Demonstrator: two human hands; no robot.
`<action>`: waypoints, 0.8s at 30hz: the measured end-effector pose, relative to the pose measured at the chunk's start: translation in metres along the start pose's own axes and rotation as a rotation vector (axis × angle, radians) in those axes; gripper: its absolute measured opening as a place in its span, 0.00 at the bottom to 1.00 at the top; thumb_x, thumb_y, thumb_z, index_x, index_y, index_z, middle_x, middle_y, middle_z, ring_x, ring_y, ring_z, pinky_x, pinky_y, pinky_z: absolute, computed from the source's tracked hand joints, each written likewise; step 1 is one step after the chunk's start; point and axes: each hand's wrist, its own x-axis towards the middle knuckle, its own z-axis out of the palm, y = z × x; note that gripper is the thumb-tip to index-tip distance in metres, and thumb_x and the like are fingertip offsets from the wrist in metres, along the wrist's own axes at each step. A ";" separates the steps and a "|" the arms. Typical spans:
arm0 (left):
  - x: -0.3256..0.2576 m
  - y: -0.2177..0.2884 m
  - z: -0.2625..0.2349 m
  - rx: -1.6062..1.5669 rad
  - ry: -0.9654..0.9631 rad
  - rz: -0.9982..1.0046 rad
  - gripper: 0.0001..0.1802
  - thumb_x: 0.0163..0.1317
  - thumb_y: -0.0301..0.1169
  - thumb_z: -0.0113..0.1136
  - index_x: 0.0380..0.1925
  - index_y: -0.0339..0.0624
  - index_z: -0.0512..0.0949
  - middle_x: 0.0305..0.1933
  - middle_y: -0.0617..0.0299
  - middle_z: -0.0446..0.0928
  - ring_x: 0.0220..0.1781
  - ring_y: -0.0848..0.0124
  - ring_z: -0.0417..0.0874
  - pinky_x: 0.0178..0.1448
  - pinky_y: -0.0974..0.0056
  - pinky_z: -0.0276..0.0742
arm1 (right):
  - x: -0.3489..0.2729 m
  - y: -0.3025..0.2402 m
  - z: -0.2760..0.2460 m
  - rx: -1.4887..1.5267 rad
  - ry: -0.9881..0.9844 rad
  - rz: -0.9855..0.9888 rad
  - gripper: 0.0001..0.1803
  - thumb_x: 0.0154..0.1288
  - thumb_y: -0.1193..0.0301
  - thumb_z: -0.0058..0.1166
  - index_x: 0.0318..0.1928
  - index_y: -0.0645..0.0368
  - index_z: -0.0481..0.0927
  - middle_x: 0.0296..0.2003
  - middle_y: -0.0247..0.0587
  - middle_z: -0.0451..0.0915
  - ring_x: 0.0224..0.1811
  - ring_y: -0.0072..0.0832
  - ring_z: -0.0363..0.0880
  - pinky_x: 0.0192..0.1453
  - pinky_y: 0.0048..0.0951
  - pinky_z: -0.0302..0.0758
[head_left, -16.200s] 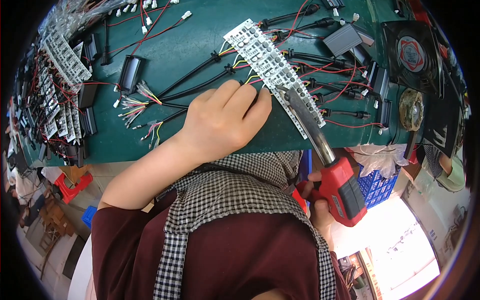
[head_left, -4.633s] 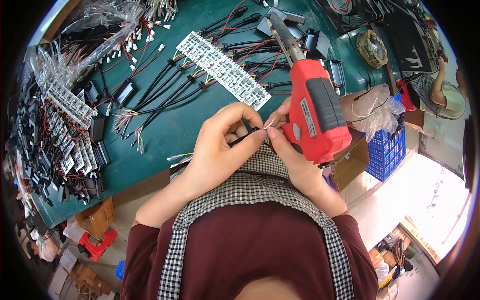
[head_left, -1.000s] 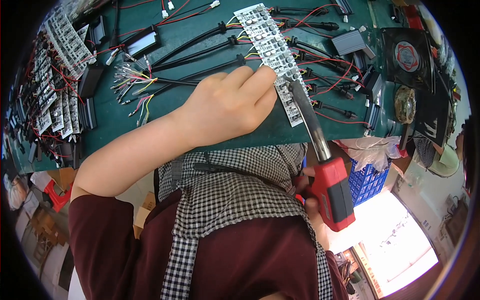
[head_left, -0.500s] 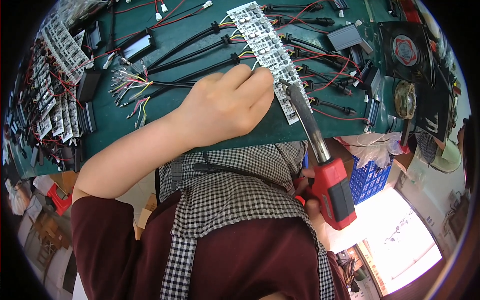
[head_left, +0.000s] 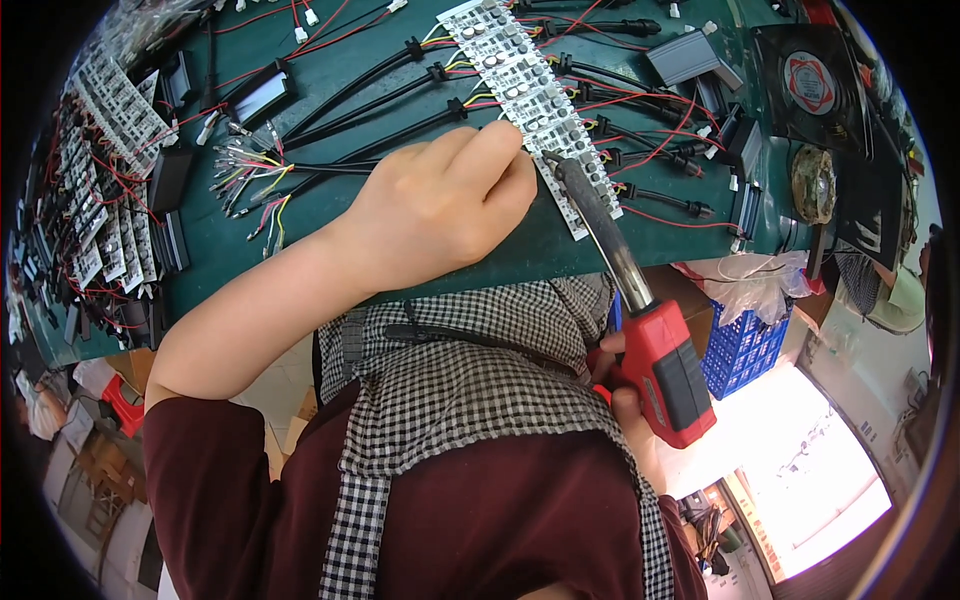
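Observation:
A strip of white circuit boards [head_left: 510, 68] lies slanting across the green table, with black cables joined along both long sides. My left hand [head_left: 440, 205] is closed in a pinch at the strip's left edge, near its lower end. A black cable [head_left: 335, 167] with loose coloured wire ends runs into that grip; the end at my fingertips is hidden. Below the table edge my right hand [head_left: 628, 400], mostly hidden, is wrapped round the red and black handle of a soldering iron [head_left: 665, 375]. Its dark tip touches or hovers just over the strip beside my left fingers; I cannot tell which.
More boards [head_left: 110, 215] with tangled wires are piled at the left. Black cases [head_left: 262, 92] and a grey metal case [head_left: 683, 58] lie around the strip. At the right are a black fan [head_left: 808, 85] and a round tin [head_left: 812, 183]. A blue crate [head_left: 742, 350] stands below the table edge.
The strip, cables and my left hand appear slightly farther left and up. The soldering iron's tip has shifted a little left with them. Both hands keep their grips.

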 end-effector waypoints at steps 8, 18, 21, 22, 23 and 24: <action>0.001 -0.002 0.002 -0.028 0.046 0.001 0.06 0.40 0.26 0.58 0.21 0.39 0.73 0.29 0.64 0.65 0.23 0.77 0.71 0.22 0.74 0.71 | 0.002 0.002 -0.003 -0.035 -0.011 -0.003 0.40 0.54 0.52 0.64 0.59 0.68 0.66 0.22 0.32 0.79 0.22 0.24 0.80 0.30 0.23 0.75; 0.001 -0.001 0.003 -0.016 0.054 0.021 0.06 0.39 0.27 0.57 0.21 0.39 0.73 0.29 0.64 0.64 0.24 0.76 0.70 0.22 0.74 0.70 | 0.004 0.004 0.002 -0.089 0.022 -0.061 0.37 0.50 0.58 0.68 0.56 0.68 0.70 0.26 0.36 0.81 0.23 0.25 0.81 0.30 0.23 0.75; 0.000 0.000 0.004 -0.026 0.061 0.020 0.06 0.39 0.27 0.57 0.21 0.39 0.73 0.29 0.64 0.64 0.24 0.76 0.70 0.22 0.74 0.70 | 0.000 0.010 0.002 -0.104 0.015 -0.047 0.37 0.51 0.58 0.67 0.55 0.68 0.70 0.23 0.34 0.80 0.24 0.26 0.81 0.30 0.23 0.75; 0.000 -0.001 0.004 -0.025 0.061 0.019 0.06 0.39 0.27 0.57 0.21 0.39 0.73 0.29 0.64 0.64 0.24 0.76 0.70 0.22 0.74 0.70 | 0.001 0.007 -0.001 -0.104 0.015 -0.048 0.37 0.51 0.58 0.67 0.55 0.68 0.70 0.23 0.34 0.80 0.24 0.26 0.81 0.30 0.23 0.75; 0.000 -0.001 0.004 -0.022 0.052 0.019 0.06 0.39 0.26 0.57 0.21 0.39 0.73 0.29 0.64 0.64 0.24 0.76 0.70 0.22 0.74 0.71 | 0.004 0.001 -0.005 -0.113 -0.073 0.022 0.38 0.51 0.57 0.67 0.56 0.69 0.69 0.23 0.34 0.81 0.24 0.26 0.81 0.30 0.23 0.75; 0.000 -0.001 0.003 -0.018 0.043 0.018 0.06 0.40 0.26 0.57 0.21 0.39 0.73 0.29 0.64 0.64 0.24 0.76 0.70 0.23 0.74 0.71 | 0.005 -0.003 -0.007 -0.122 -0.161 0.092 0.39 0.51 0.56 0.67 0.57 0.69 0.68 0.23 0.34 0.81 0.24 0.26 0.81 0.30 0.23 0.75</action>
